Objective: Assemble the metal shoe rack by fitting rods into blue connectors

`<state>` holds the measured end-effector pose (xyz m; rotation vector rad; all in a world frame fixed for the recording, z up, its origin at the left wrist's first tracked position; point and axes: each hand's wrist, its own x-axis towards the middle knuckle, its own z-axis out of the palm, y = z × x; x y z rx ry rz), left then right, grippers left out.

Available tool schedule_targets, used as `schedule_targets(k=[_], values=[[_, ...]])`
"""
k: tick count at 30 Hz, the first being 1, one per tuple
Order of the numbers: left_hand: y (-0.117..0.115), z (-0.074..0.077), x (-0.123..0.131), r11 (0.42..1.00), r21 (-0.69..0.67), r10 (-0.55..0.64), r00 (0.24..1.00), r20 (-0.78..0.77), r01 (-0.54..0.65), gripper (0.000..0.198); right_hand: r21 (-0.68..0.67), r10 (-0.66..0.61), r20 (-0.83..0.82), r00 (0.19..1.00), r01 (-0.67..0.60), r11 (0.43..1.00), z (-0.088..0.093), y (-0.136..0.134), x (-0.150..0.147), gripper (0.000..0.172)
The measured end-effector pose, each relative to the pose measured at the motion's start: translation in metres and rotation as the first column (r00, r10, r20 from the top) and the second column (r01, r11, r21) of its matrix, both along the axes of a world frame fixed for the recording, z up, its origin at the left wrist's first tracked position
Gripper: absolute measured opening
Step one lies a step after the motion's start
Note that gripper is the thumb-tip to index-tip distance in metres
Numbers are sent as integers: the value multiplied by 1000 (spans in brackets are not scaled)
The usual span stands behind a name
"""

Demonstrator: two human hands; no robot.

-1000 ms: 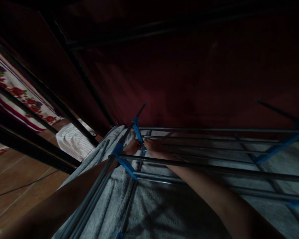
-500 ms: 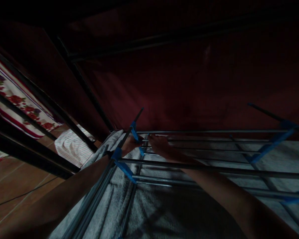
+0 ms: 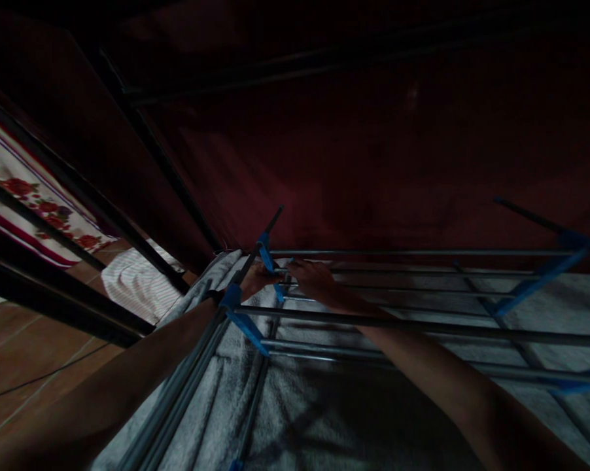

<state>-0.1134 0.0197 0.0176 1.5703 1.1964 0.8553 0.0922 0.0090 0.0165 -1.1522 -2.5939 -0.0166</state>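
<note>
BOTH HANDS AT THE LEFT END OF THE ROD RACK; GRIP STATE UNCONFIRMED

The rack (image 3: 447,327), of metal rods and blue connectors, stretches from just off centre out to 3 and 4 o'clock, above a grey blanket (image 3: 231,386) at 6 o'clock. Your left hand (image 3: 256,280), just off centre toward 8 o'clock, is at the far-left connector (image 3: 267,258), partly behind it. Your right hand (image 3: 315,281), near centre at 5 o'clock, is just beside that connector among the rods, its fingers bent. In this dim light I cannot tell whether either grip is clenched or released.

The near-left connector (image 3: 248,330) sits at 7 o'clock, close to your left wrist. A bundle of rods (image 3: 170,402) lies farther out at 7 o'clock, beside your left forearm. A dark red panel (image 3: 373,176) stands from 12 to 2 o'clock. Toward 9 o'clock you have a striped cloth (image 3: 140,281) on the tiled floor (image 3: 10,353) and, farther out, a floral cloth (image 3: 54,212) behind black bars.
</note>
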Motion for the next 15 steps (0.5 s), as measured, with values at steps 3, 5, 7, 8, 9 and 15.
schedule_targets(k=[3,5,7,8,9,15], values=[[1,-1,0,999,-22,27,998,51,-26,38,-10,4,13,1000,-3,1000,2,-1,1,45],[1,-4,-1,999,-43,22,997,75,-19,41,-15,-1,25,1000,1,1000,5,-2,1,50],[3,-6,-2,998,-54,22,995,96,-16,42,-27,3,37,999,-2,1000,7,-2,1,53],[3,-8,-3,998,-56,24,994,104,-18,42,-38,8,42,999,-6,999,8,-1,1,54],[4,-9,-3,998,-55,32,993,112,-26,42,-52,14,46,999,-11,999,9,-1,1,55],[6,-7,-6,995,-90,-24,995,96,33,36,-96,5,48,999,-1,995,14,2,1,53]])
